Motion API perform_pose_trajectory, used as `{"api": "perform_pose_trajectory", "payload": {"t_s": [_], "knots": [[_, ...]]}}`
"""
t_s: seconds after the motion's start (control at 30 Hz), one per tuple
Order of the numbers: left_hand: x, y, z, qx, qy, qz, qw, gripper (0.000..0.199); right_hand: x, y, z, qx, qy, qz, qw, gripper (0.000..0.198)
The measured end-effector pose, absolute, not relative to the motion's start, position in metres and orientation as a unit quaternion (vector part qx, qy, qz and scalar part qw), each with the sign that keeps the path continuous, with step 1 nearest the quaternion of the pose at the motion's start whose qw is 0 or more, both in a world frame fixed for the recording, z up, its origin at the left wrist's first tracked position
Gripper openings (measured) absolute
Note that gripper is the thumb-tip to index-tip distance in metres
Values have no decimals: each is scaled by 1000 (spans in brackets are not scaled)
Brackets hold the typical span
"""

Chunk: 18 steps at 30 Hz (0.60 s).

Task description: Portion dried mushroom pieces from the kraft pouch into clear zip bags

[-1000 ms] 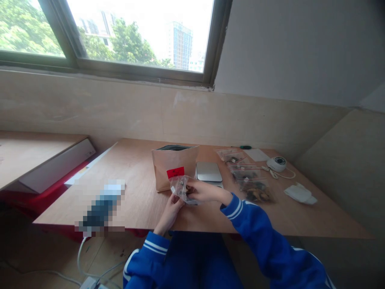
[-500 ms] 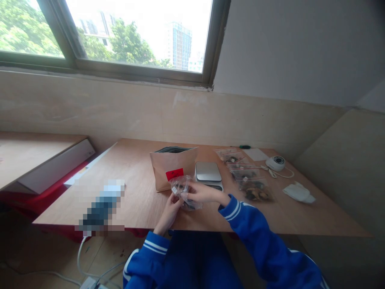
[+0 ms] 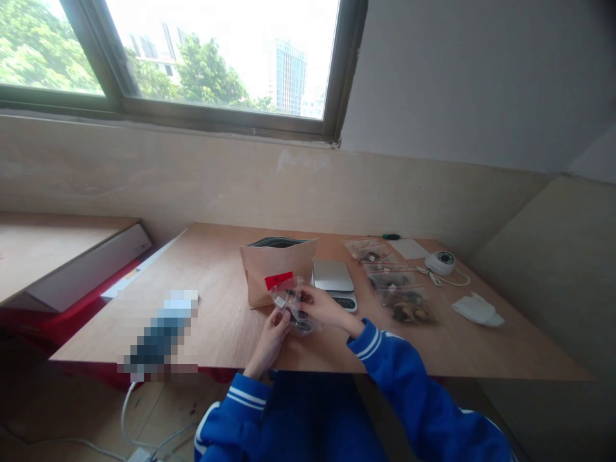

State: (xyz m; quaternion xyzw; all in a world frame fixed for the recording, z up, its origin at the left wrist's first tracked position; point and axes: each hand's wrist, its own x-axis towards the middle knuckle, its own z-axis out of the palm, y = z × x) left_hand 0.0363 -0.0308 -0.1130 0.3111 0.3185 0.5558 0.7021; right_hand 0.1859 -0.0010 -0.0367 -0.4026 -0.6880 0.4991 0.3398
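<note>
A clear plastic bag [image 3: 302, 326] with dark pieces and a small white packet in it is held low over the table's front part. My left hand [image 3: 272, 333] is closed on its lower left side. On the right side of the bag, my right hand [image 3: 326, 308] has its fingers bent against the plastic; whether any fingertip is inside the bag I cannot tell. Just behind stands a brown paper pouch [image 3: 260, 266], its top gaping and a red label [image 3: 278, 280] on its front. A kitchen scale [image 3: 333, 277] with a bare metal plate sits beside the pouch.
To the right lie several zip bags [image 3: 412, 307] of dried brown pieces. Farther right are a white dome camera [image 3: 439, 262] with its cable and a crumpled white cloth or tissue [image 3: 479, 310]. A green-handled tool [image 3: 391, 237] lies at the back. A blurred-out device [image 3: 161, 330] is at left.
The bag and my left hand stay in nearly the same place. My right hand's fingers have shifted slightly up and left on the bag, showing more of the dark contents.
</note>
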Motion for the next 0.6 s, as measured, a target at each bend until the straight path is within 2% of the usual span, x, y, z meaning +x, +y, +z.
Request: {"api": "perform_pose_trajectory", "payload": {"t_s": [0.13, 0.3, 0.6], "knots": [[37, -30, -114, 295, 317, 556, 709, 43, 190, 1, -43, -401, -660, 507, 383, 36], [36, -31, -115, 293, 336, 560, 698, 45, 196, -5, -37, -413, -657, 492, 394, 42], [33, -31, -114, 283, 334, 548, 713, 43, 204, -11, -31, -413, -675, 481, 377, 29]]}}
